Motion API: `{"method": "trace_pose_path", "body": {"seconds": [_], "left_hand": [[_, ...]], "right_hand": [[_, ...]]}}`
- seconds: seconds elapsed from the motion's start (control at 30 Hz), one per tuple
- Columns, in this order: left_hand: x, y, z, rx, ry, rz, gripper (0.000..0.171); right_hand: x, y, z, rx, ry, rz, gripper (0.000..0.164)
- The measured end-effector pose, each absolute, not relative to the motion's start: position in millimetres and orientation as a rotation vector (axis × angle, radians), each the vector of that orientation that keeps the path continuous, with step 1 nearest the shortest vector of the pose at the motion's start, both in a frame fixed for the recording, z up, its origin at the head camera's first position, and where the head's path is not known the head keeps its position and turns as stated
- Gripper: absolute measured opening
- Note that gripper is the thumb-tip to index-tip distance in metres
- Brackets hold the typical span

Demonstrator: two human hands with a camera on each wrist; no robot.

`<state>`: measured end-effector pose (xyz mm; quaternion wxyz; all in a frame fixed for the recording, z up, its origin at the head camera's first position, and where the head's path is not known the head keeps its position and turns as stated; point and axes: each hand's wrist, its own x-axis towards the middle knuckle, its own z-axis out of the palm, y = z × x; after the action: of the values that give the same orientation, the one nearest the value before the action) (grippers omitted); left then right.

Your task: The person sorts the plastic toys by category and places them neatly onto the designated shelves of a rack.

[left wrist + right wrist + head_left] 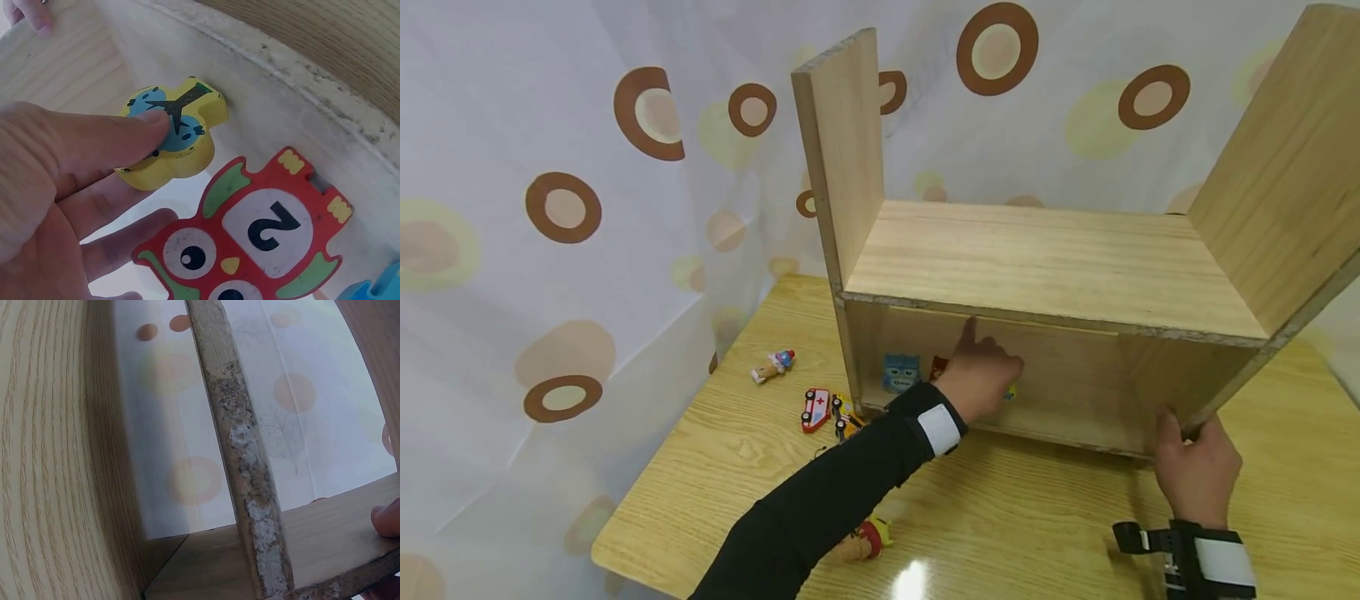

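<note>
- Toy figure, red and yellow (871, 538): lay toward the near edge of the worktop (700, 500), partly hidden by the dark left sleeve (820, 500).
- Right hand (1198, 467): gripped the lower front corner of the right side panel (1277, 183), thumb on the inner side, with the fingers closed around the board's edge.
- Vehicle pieces: a red-and-white ambulance (816, 410) and a yellow vehicle (847, 418) lay side by side toward the worktop's left edge, just outside the wooden unit's left panel (850, 167).
- Left hand (981, 371): reached into the lower compartment; thumb and fingers, parted by only the width of the piece, pinched a yellow block (172, 174) printed with a blue-crowned tree. One finger pointed up toward the shelf above. Whether the block touched the compartment floor could not be told.
- Owl pieces: a red owl marked 2 (269, 219) stood just beside the block, and a blue owl marked One (901, 372) stood farther left, near the left panel.
- Small figure, blue and red at the head (773, 365): lay near the worktop's left edge, beyond the vehicles.
- Horizontal shelf (1052, 258): spanned the two panels above the compartment.
- Patterned cloth (647, 250): hung behind the worktop, bearing brown rings.
</note>
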<state>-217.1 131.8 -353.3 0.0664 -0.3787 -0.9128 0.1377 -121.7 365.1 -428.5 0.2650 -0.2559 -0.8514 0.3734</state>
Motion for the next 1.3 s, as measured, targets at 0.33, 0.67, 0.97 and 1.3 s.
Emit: {"method": "trace_pose_path", "body": {"seconds": [0.33, 0.67, 0.97, 1.3], "left_hand": [[-213.6, 128.3, -357.4, -1.134, -2.711, 0.419, 0.026], [-208.9, 121.3, -360.2, -1.116, -2.594, 0.418, 0.028], [-184.0, 98.2, -339.6, -1.112, -2.306, 0.204, 0.014], [-143.2, 31.2, -323.1, -1.173, -2.382, -0.19, 0.014]], "right_hand": [[-123.7, 363.7, -429.8, -0.665, -2.306, 0.986, 0.047], [-127.3, 361.4, -431.5, -0.647, -2.308, 0.983, 0.045], [-128.9, 360.9, -433.2, -0.627, -2.3, 0.956, 0.042], [-134.2, 373.8, -431.6, -0.637, -2.287, 0.926, 0.04]]}}
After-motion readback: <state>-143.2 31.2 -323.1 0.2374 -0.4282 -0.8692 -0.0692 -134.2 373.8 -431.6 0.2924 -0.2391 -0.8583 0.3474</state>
